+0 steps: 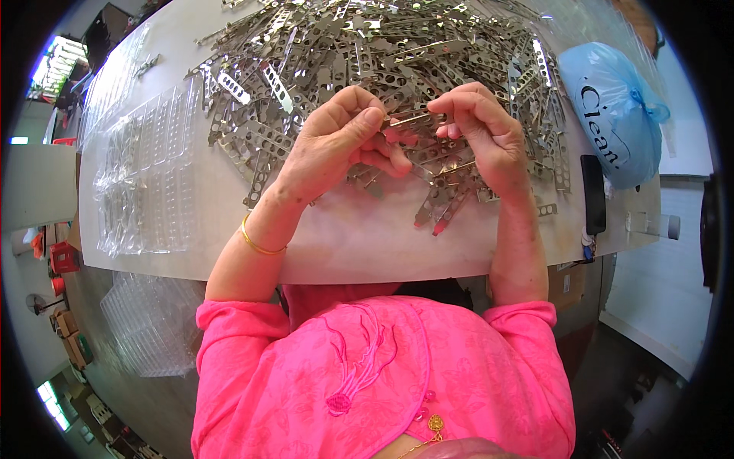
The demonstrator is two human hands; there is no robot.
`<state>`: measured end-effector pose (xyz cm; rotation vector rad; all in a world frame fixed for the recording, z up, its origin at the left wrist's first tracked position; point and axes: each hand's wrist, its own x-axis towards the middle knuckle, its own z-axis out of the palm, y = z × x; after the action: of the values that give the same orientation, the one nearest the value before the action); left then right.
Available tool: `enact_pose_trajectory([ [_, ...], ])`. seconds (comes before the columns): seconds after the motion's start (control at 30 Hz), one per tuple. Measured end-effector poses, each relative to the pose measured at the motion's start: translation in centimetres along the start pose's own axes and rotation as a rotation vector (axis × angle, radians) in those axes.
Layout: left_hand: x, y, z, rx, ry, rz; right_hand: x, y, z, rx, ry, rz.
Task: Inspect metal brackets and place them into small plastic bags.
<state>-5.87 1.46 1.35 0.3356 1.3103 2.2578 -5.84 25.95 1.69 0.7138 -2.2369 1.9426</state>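
Note:
Between my two hands, held edge-on above the table, is a thin metal strip (411,120). The thumb and fingers of my left hand (332,141) are closed on its left end. My right hand (493,138) pinches the other end with the thumb and forefinger, its remaining fingers curled. Behind and beneath both hands spreads a large heap of flat, shiny metal strips (329,57) punched with rows of round holes. A few loose strips (443,210) lie at the heap's near edge, just below my hands.
Clear moulded plastic trays (149,168) lie at the left of the white table (367,256); more trays (149,325) are stacked below its left edge. On the right sit a full blue plastic bag (612,107) and a long black case (593,195) near the table's edge.

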Motion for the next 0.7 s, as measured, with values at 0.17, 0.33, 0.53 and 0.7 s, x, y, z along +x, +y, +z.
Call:
enact_pose_trajectory([
  [0.17,0.0,-0.4,-0.3,-0.001,-0.004,0.031,0.0,0.0,0.5,-0.057,0.042,0.005],
  [0.33,0.2,-0.1,-0.2,0.03,0.018,0.006,-0.1,0.1,0.8,-0.108,0.062,-0.07],
  [0.53,-0.3,-0.6,1.0,0.557,0.11,0.133,-0.5,0.4,1.9,-0.036,0.141,-0.07],
  [0.7,-0.3,-1.1,0.8,0.603,0.144,0.303,-0.5,-0.2,2.1,0.158,0.156,-0.105],
])
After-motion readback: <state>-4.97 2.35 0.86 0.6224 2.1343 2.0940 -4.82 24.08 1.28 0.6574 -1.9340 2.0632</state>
